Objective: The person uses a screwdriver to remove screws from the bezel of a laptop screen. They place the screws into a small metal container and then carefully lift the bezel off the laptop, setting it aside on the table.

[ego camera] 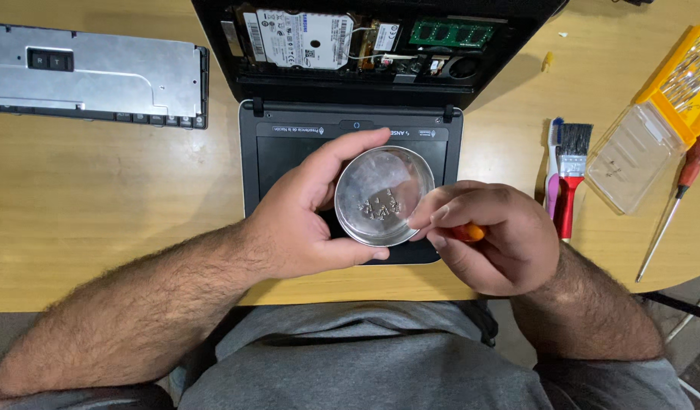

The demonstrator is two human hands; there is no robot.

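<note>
Wooden desk under everything, and right at the centre the left hand (304, 220) cups a small clear round dish (384, 195), thumb on the near rim, fingers wrapped over the far rim. Tiny screws (378, 206) lie bunched on its bottom. The right hand (490, 239) comes in at the dish's right edge, fingertips pressed together at the rim as if pinching a screw, while an orange tool handle (468, 232) sits tucked in the palm. By my read this is the picking-out step; the next move calls for a fine pinch and a level dish, or the screws slide.

Directly below lies the black laptop (350, 137), lower half facing up, and beyond it the opened bay with a hard drive (300, 38) and green memory stick (450, 33). Far left rests the removed keyboard panel (91, 72). Right: a brush (570, 171), a clear-lidded yellow bit case (657, 125), a red-handled screwdriver (678, 197). The desk edge runs close to the person's lap, curving away on the right; bare wood on the left gives the freest room.
</note>
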